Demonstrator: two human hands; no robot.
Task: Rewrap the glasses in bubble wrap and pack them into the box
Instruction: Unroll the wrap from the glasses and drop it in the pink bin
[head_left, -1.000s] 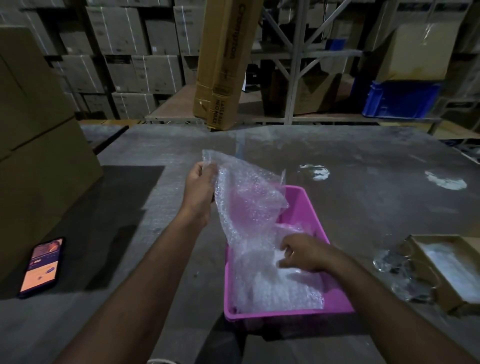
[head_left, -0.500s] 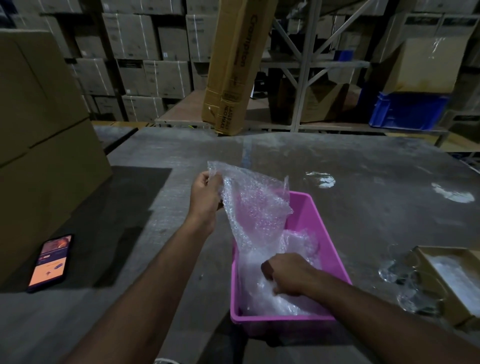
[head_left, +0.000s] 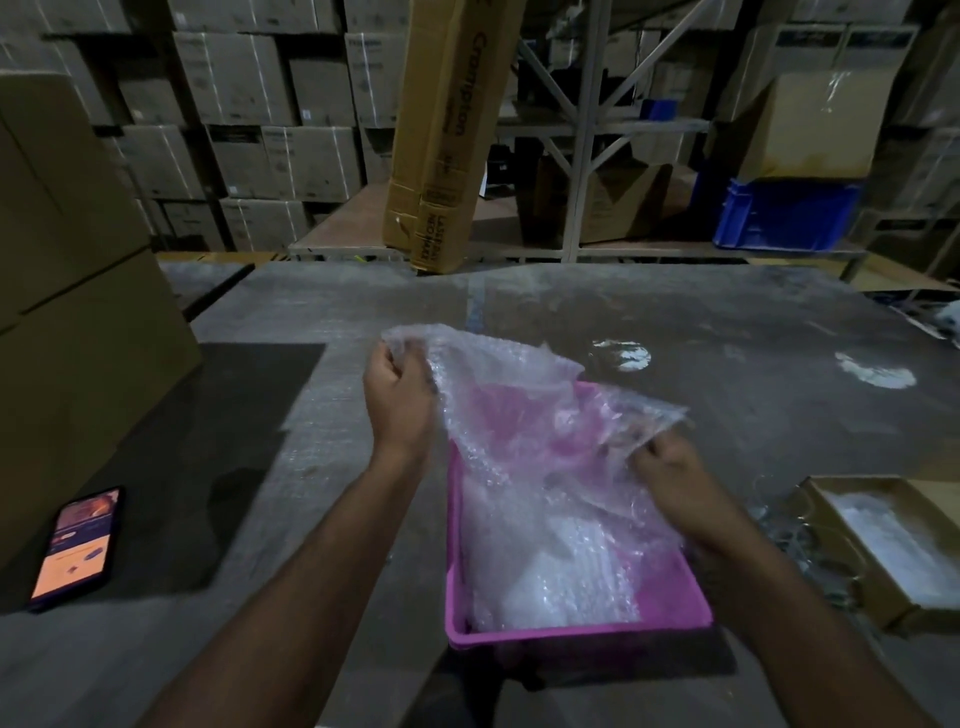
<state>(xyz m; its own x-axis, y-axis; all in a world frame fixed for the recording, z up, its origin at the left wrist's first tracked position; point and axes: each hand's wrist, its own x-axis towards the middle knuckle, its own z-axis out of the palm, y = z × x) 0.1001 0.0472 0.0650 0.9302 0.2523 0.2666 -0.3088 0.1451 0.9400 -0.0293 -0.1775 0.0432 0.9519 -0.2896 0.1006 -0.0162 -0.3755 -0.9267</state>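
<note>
Since the frame half a second earlier, the right hand (head_left: 675, 478) has risen from low inside the pink tray (head_left: 576, 631) and now pinches the right corner of the bubble wrap sheet (head_left: 524, 410); the left hand (head_left: 400, 395) keeps its clenched grip on the opposite corner, above the tray's far left edge. Both grips are closed on the sheet, which spans between them with its long axis running left to right over the tray, its lower part trailing into more wrap lying in the tray. The glasses (head_left: 795, 530) lie on the worktop (head_left: 675, 322) just right of the tray, blurred and hard to count, touching or just beside the open cardboard box (head_left: 883, 545). The right hand is therefore the nearer one to glasses and box, so the sheet will probably be carried rightward. A phone (head_left: 78, 545) rests well left of the tray. Behind the worktop stand stacked cartons (head_left: 260, 104), a leaning tall carton (head_left: 447, 130) and a blue crate (head_left: 784, 213) on racking.
</note>
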